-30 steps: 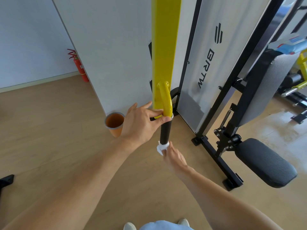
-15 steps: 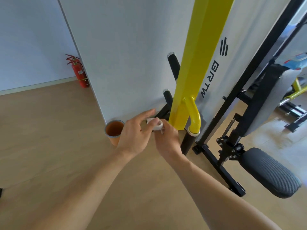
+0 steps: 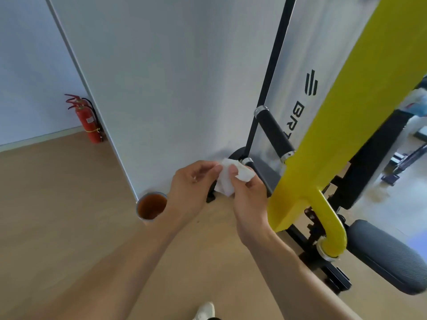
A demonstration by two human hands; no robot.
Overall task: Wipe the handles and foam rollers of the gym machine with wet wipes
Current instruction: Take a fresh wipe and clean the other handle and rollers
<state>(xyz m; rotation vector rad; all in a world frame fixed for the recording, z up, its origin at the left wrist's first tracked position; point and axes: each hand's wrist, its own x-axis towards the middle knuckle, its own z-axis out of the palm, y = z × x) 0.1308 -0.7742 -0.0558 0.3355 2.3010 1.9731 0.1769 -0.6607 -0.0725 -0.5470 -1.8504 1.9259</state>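
Both hands pinch one white wet wipe (image 3: 227, 179): the left hand (image 3: 193, 185) by its fingers' tips, the right hand (image 3: 248, 195) with thumb on top. It partly hides the lower black handle (image 3: 258, 172) beside the yellow arm (image 3: 335, 135). An orange cup (image 3: 151, 205) stands on the floor nearby.

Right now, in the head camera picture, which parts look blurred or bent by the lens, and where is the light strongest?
Head view: the wall edge and yellow arm lean and bow outward, which is wide-angle distortion. The far right, near the blue object, is smeared and soft. The brightest light falls on the floor at right. Both hands, left and right, and the wet wipe they hold stay fairly sharp.
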